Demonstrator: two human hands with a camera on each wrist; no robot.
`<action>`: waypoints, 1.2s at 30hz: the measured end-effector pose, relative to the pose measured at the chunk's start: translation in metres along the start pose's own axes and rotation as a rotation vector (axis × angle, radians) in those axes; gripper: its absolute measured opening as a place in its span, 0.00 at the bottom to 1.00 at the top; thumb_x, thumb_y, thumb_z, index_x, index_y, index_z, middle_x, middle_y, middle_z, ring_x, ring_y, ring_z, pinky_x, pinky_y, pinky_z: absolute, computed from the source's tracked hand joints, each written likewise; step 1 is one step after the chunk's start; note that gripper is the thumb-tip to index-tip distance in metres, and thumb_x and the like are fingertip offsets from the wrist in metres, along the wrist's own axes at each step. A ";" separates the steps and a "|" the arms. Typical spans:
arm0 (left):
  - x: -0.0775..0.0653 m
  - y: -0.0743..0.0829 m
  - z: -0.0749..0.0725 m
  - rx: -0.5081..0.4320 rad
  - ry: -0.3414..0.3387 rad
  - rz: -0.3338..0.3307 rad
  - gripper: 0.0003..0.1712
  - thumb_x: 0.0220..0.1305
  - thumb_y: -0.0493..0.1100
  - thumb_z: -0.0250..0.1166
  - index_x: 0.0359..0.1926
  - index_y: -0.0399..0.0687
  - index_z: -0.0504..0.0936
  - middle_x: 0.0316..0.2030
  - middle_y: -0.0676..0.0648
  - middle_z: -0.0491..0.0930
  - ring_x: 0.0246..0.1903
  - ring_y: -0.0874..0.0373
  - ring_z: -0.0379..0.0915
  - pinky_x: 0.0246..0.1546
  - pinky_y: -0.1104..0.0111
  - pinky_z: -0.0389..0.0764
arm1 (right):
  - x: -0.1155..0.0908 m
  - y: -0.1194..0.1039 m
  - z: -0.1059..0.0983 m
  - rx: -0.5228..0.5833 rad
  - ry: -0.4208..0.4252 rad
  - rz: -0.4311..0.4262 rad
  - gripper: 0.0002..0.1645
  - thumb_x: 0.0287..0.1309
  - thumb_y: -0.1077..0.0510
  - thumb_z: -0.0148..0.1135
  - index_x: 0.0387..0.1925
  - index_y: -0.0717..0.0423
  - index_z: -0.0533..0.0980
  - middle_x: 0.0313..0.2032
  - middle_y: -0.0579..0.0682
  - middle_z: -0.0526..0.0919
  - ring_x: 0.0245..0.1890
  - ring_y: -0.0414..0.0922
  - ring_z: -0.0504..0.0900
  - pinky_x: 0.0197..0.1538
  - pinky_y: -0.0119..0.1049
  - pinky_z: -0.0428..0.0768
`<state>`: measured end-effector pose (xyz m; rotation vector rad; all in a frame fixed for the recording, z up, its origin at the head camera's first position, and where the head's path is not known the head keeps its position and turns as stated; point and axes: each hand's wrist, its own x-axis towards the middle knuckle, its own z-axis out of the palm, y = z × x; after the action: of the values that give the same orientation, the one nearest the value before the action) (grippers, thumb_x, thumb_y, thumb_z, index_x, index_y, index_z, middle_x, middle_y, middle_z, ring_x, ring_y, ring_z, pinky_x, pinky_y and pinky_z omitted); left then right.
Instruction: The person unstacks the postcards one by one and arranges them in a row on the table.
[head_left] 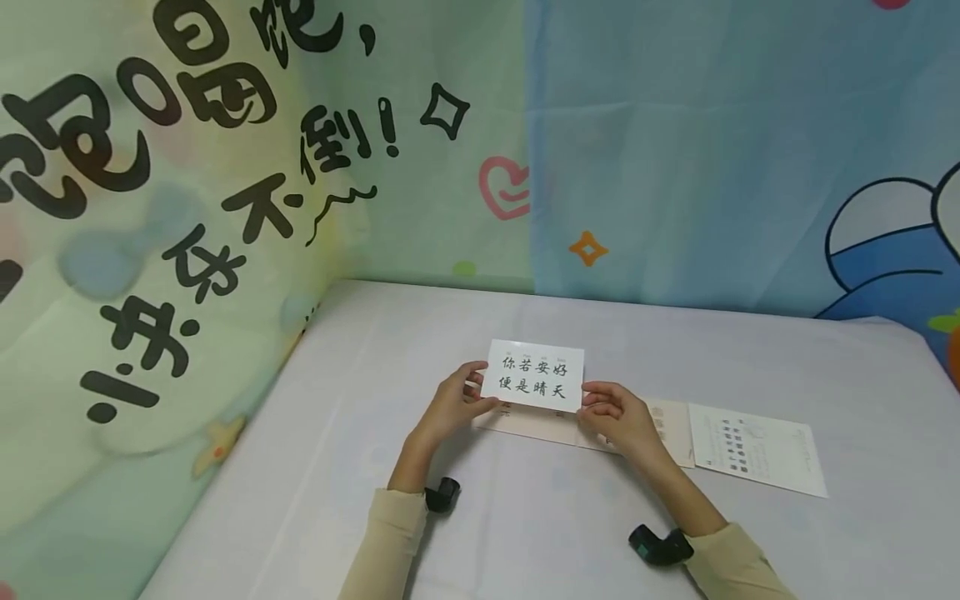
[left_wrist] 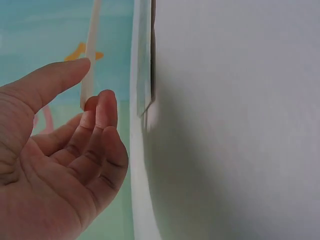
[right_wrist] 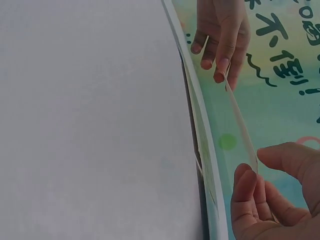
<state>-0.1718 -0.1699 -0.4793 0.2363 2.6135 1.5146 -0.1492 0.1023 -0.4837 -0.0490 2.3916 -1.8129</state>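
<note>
A white card [head_left: 532, 375] with two lines of black handwritten-style characters is held up above the table, its printed face toward the head camera. My left hand [head_left: 455, 400] pinches its left edge between thumb and fingers. At the opposite edge my right hand [head_left: 621, 418] grips the lower right corner. Seen edge-on, the card [left_wrist: 90, 55] looks like a thin strip at my left thumb tip in the left wrist view. The right wrist view shows the card [right_wrist: 241, 122] stretched between both hands. Behind and below it lie cream cards [head_left: 532, 422], partly covered by the card and right hand.
Right of the cream cards, a white card [head_left: 757, 450] with small print and a column of characters lies on the white-covered table [head_left: 540, 533]. A printed backdrop [head_left: 675, 150] stands behind the table and along its left side. Each wrist wears a black camera [head_left: 660, 546].
</note>
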 end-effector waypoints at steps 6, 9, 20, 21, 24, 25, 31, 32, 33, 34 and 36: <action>-0.003 -0.008 -0.012 0.014 0.001 -0.008 0.35 0.57 0.36 0.71 0.65 0.36 0.68 0.47 0.41 0.75 0.42 0.52 0.74 0.46 0.62 0.78 | 0.004 -0.002 0.011 -0.004 -0.022 -0.012 0.28 0.57 0.65 0.67 0.58 0.69 0.71 0.47 0.63 0.78 0.36 0.33 0.77 0.41 0.21 0.77; -0.005 -0.011 -0.017 0.018 0.005 -0.003 0.35 0.58 0.36 0.71 0.65 0.36 0.68 0.47 0.41 0.75 0.42 0.52 0.74 0.46 0.62 0.78 | 0.006 -0.004 0.015 0.015 -0.038 -0.017 0.28 0.56 0.67 0.66 0.57 0.70 0.71 0.47 0.64 0.78 0.37 0.34 0.77 0.41 0.22 0.77; -0.011 -0.021 -0.035 0.028 0.007 -0.007 0.35 0.58 0.35 0.71 0.65 0.37 0.69 0.46 0.41 0.75 0.41 0.52 0.74 0.45 0.62 0.78 | 0.013 -0.007 0.031 0.041 -0.081 -0.035 0.27 0.54 0.69 0.65 0.56 0.72 0.71 0.45 0.64 0.78 0.35 0.35 0.78 0.39 0.23 0.77; -0.011 -0.022 -0.036 0.031 0.007 -0.012 0.35 0.58 0.35 0.71 0.65 0.37 0.69 0.45 0.42 0.75 0.41 0.53 0.74 0.45 0.63 0.78 | 0.014 -0.007 0.033 0.044 -0.086 -0.037 0.27 0.54 0.70 0.65 0.56 0.72 0.71 0.45 0.65 0.78 0.35 0.35 0.78 0.40 0.23 0.77; -0.013 -0.026 -0.040 0.039 0.008 -0.022 0.35 0.58 0.36 0.71 0.65 0.38 0.69 0.45 0.43 0.75 0.41 0.54 0.74 0.45 0.63 0.78 | 0.015 -0.007 0.037 0.043 -0.098 -0.039 0.27 0.54 0.69 0.65 0.56 0.71 0.71 0.46 0.65 0.79 0.35 0.35 0.79 0.41 0.23 0.78; -0.013 -0.027 -0.042 0.038 0.010 -0.025 0.35 0.58 0.36 0.71 0.65 0.38 0.69 0.45 0.43 0.75 0.41 0.54 0.74 0.45 0.63 0.78 | 0.015 -0.007 0.039 0.043 -0.099 -0.037 0.27 0.54 0.69 0.65 0.56 0.71 0.71 0.46 0.64 0.79 0.35 0.35 0.79 0.41 0.23 0.78; -0.017 -0.031 -0.052 0.021 0.019 -0.035 0.35 0.57 0.35 0.71 0.65 0.38 0.70 0.46 0.43 0.75 0.42 0.53 0.74 0.46 0.62 0.78 | 0.016 -0.011 0.048 0.041 -0.113 -0.044 0.27 0.55 0.68 0.65 0.57 0.71 0.72 0.46 0.64 0.79 0.36 0.36 0.79 0.40 0.22 0.77; -0.017 -0.031 -0.053 0.024 0.019 -0.035 0.35 0.57 0.35 0.71 0.64 0.38 0.70 0.46 0.43 0.75 0.42 0.53 0.74 0.46 0.62 0.78 | 0.016 -0.012 0.050 0.041 -0.119 -0.048 0.27 0.56 0.68 0.65 0.57 0.72 0.71 0.46 0.64 0.79 0.36 0.36 0.79 0.40 0.22 0.77; -0.018 -0.032 -0.055 0.025 0.018 -0.034 0.34 0.57 0.35 0.71 0.64 0.37 0.70 0.46 0.42 0.75 0.42 0.52 0.74 0.46 0.62 0.78 | 0.016 -0.013 0.051 0.043 -0.122 -0.050 0.26 0.56 0.68 0.65 0.57 0.72 0.71 0.46 0.64 0.79 0.36 0.37 0.79 0.40 0.22 0.77; -0.019 -0.033 -0.056 0.022 0.019 -0.039 0.35 0.57 0.34 0.71 0.65 0.38 0.70 0.46 0.42 0.75 0.42 0.52 0.74 0.46 0.62 0.78 | 0.016 -0.014 0.053 0.042 -0.127 -0.055 0.26 0.56 0.68 0.64 0.57 0.72 0.71 0.46 0.65 0.79 0.36 0.37 0.79 0.40 0.22 0.77; -0.020 -0.035 -0.059 0.029 0.020 -0.042 0.35 0.57 0.34 0.71 0.65 0.37 0.70 0.46 0.42 0.75 0.42 0.52 0.74 0.45 0.62 0.78 | 0.016 -0.015 0.056 0.043 -0.134 -0.054 0.26 0.57 0.68 0.64 0.57 0.73 0.71 0.46 0.65 0.79 0.37 0.38 0.79 0.39 0.22 0.77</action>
<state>-0.1656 -0.2411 -0.4803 0.1683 2.6400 1.4743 -0.1586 0.0428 -0.4860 -0.2256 2.2799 -1.8212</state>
